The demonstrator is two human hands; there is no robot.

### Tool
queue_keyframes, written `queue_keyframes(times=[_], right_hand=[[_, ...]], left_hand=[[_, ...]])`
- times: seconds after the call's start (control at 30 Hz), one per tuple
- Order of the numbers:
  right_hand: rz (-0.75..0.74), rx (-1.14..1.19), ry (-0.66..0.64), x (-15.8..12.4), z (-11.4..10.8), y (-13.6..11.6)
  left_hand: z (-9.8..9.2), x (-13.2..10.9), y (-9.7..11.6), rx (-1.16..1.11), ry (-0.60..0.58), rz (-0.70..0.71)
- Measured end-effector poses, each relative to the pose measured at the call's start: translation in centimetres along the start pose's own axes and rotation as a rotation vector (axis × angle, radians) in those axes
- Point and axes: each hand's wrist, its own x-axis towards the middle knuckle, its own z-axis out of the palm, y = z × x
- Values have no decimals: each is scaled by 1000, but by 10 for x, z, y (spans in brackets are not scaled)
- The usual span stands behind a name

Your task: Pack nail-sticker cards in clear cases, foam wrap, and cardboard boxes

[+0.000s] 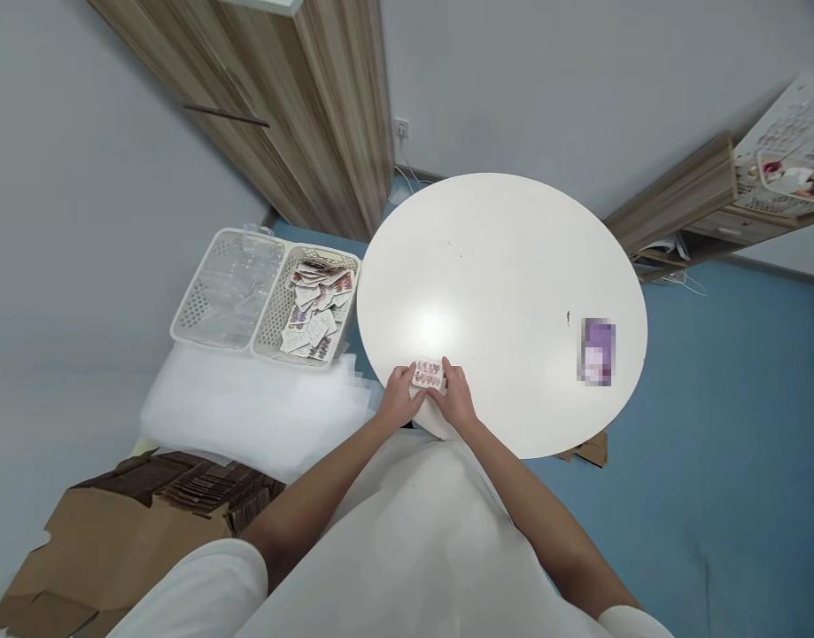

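A small clear pack of pink press-on nails (428, 373) lies at the near edge of the round white table (506, 266). My left hand (399, 399) grips its left side with curled fingers. My right hand (454, 399) grips its right side, fingers bent over the pack's edge. Both hands rest close together just above the table top.
Left of the table stand two white baskets: one (224, 288) with clear plastic trays, one (313, 306) with several nail cards. White foam sheets (247, 408) lie below them, an open cardboard box (134, 523) nearer. A purple blurred item (598, 351) sits at the table's right.
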Motion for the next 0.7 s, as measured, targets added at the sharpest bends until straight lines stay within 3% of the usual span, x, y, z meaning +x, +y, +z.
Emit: queue_keyframes(times=[0.13,0.3,0.53,0.7], right_hand=[[39,-113,-101,12,26,-11],[82,-143,-99,13,41,-14],[230,251,10,-9,47,-7],[255,417,39,-7,54,-15]], left_hand=[[-13,-1,-26,65,-35,-63],[-16,0,-40,75,-60,-101],[-17,-8,-34,-77,-82,-133],[-19,-7,-35,-105,-72,-107]])
